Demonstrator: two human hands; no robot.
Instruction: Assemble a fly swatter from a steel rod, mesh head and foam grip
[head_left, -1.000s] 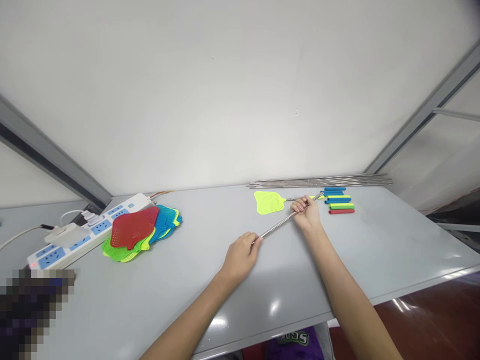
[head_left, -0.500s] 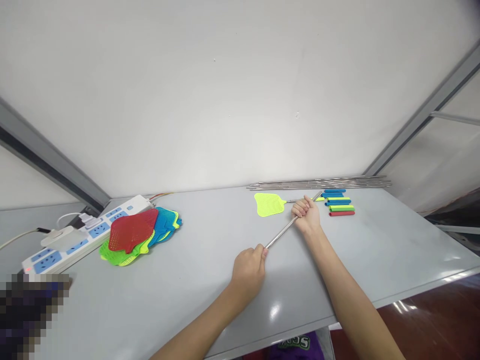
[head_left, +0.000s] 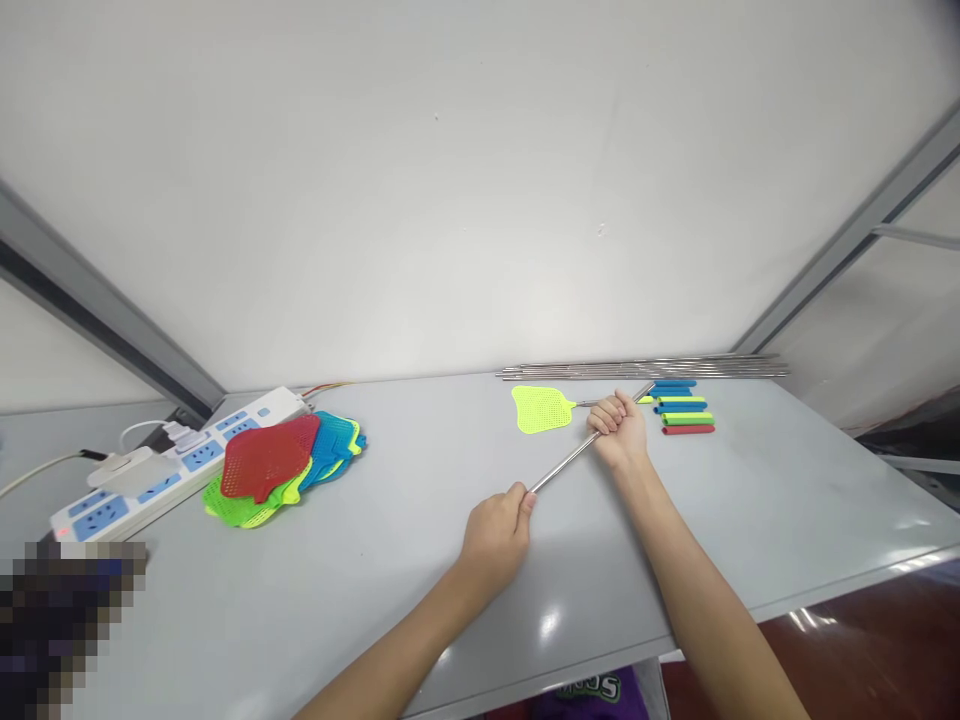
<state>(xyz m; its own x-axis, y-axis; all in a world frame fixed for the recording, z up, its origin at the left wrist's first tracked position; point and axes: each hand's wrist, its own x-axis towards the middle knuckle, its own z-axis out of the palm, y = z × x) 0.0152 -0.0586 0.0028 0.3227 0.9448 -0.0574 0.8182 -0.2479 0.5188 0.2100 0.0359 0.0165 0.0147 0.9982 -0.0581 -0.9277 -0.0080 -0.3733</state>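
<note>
A thin metal rod [head_left: 562, 465] slants up to the right above the table, gripped at both ends. My left hand [head_left: 496, 538] is closed round its lower end, which the fingers hide. Farther up, my right hand [head_left: 619, 430] wraps the rod, whose tip sticks out past the fist. Behind that hand lies a yellow fly swatter [head_left: 543, 410] with a metal shaft, its shaft partly covered by the hand. To the right sit several coloured grip tubes [head_left: 686, 407] in blue, green, yellow and red.
More metal rods [head_left: 645, 368] lie along the wall. Several perforated swatter heads [head_left: 271, 460] in red, green, yellow and blue are piled on the left of the grey table [head_left: 360, 610]. Beside them is a white power strip [head_left: 172, 475] with plugs and cables.
Both hands keep hold of the rod, with hardly any movement. The whole view has shifted slightly, so the table items appear a little farther right.
</note>
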